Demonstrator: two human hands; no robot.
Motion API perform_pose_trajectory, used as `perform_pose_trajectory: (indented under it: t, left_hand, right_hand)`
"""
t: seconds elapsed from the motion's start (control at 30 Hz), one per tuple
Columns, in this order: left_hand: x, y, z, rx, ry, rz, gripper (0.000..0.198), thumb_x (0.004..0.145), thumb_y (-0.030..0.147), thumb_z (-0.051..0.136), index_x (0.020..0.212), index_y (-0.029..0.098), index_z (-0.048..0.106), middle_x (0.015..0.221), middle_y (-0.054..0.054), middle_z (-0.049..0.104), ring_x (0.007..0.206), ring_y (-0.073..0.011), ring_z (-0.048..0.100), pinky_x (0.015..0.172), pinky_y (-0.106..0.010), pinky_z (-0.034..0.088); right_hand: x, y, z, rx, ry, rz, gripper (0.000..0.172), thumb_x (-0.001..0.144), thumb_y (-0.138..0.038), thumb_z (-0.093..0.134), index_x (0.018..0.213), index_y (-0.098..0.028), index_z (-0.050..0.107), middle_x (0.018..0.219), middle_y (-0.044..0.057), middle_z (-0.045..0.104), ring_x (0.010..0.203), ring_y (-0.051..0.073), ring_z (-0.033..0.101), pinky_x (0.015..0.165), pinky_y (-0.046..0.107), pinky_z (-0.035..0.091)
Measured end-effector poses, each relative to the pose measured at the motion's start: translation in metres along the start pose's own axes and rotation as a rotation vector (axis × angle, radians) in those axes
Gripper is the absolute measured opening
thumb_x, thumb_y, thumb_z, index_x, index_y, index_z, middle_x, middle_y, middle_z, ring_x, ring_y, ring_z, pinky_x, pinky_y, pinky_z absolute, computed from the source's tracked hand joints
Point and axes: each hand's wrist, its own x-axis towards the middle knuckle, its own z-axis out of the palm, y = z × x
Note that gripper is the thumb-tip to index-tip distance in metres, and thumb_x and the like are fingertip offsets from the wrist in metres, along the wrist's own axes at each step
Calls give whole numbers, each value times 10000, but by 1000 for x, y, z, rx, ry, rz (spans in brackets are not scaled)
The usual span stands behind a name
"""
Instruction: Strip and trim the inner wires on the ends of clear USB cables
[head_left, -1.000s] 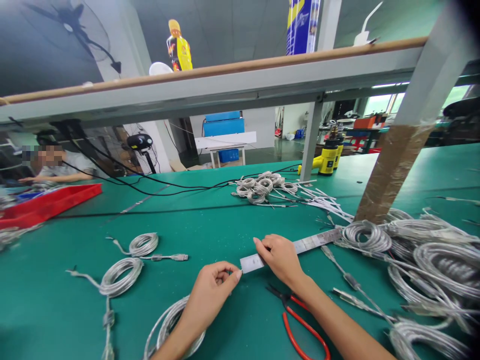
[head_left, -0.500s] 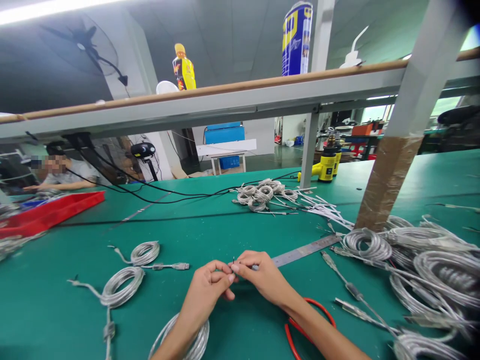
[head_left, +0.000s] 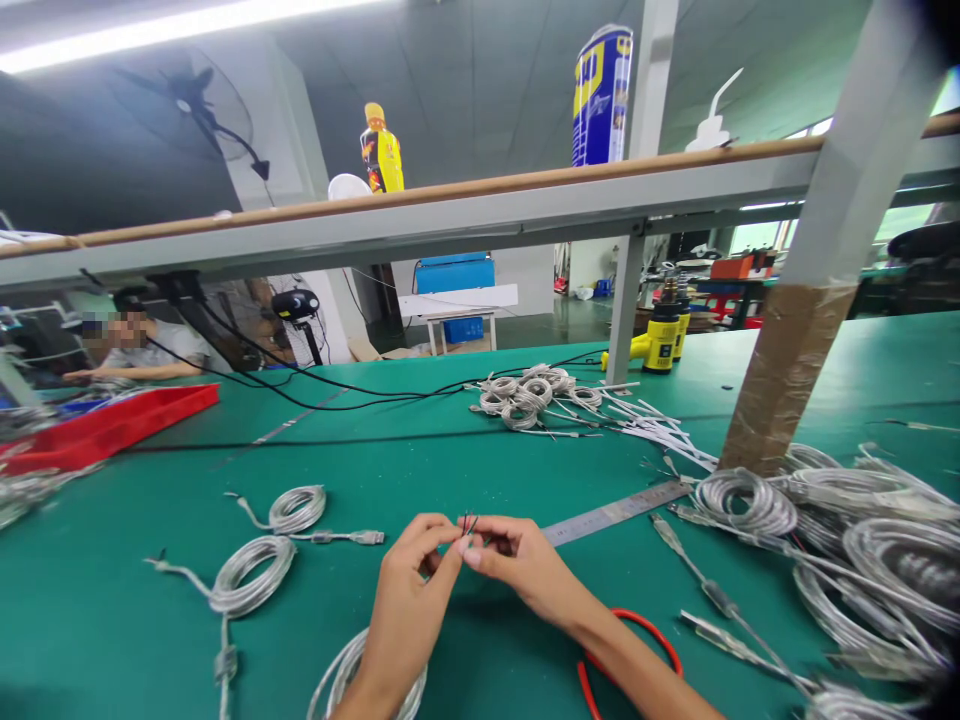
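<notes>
A second ago the right hand (head_left: 517, 565) lay flat on the ruler (head_left: 615, 510) and the left hand (head_left: 409, 595) pinched something small by the ruler's end. Since then the right hand had left the ruler and come over to the left hand, and the two hands had met in the middle, just above the green mat (head_left: 450, 460). The ruler lay alone on the mat, just beside the right hand. Both hands were curled almost shut, with thumbs and first fingers pinched on the wire ends (head_left: 469, 522). These thin dark and red bits stuck up between the fingertips and were spread a little more than half a second ago. The backs of both hands faced up, and the wrists reached in from the near edge. A silver cable coil (head_left: 360, 675) lay on the mat under the left wrist. I could not tell if the wire ends belonged to it. The red pliers (head_left: 637, 630) lay under the right forearm. A big pile of coils (head_left: 825, 520) sat well to the right.
</notes>
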Motion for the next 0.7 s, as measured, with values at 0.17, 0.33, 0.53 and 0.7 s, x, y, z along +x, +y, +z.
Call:
perform_pose_trajectory:
  t: [0.17, 0.33, 0.53, 0.7]
  left_hand:
    - [4, -1, 1, -122, -24, -13, 183, 744, 296, 527, 702, 140, 614, 849, -45, 511, 599, -117, 467, 505, -218, 339]
    - [-3, 2, 2, -7, -9, 71, 174, 789, 281, 486, 795, 164, 614, 857, -42, 577, 560, -111, 451, 504, -223, 342]
    - [-6, 3, 2, 47, -24, 133, 187, 806, 280, 478, 857, 179, 627, 786, -16, 595, 557, -112, 449, 512, -220, 353]
    - [-2, 4, 2, -207, -52, -9, 185, 766, 305, 531, 798, 151, 628, 695, -18, 608, 689, -159, 554, 615, -235, 429]
  right_hand:
    - [-2, -9, 11, 2, -72, -48, 261, 669, -402, 629, 720, -149, 662, 611, -27, 482, 583, 100, 365, 578, 223, 316]
    - [-2, -9, 15, 52, -18, -7, 281, 635, -390, 653, 569, -133, 563, 533, -53, 379, 537, 82, 285, 517, 209, 255]
    - [-2, -7, 17, 10, -13, 20, 307, 638, -382, 647, 537, -130, 502, 532, -55, 326, 535, 76, 240, 488, 207, 208]
    - [-4, -11, 17, -9, -60, 25, 304, 649, -352, 640, 526, -134, 467, 530, -58, 319, 527, 70, 230, 479, 208, 190]
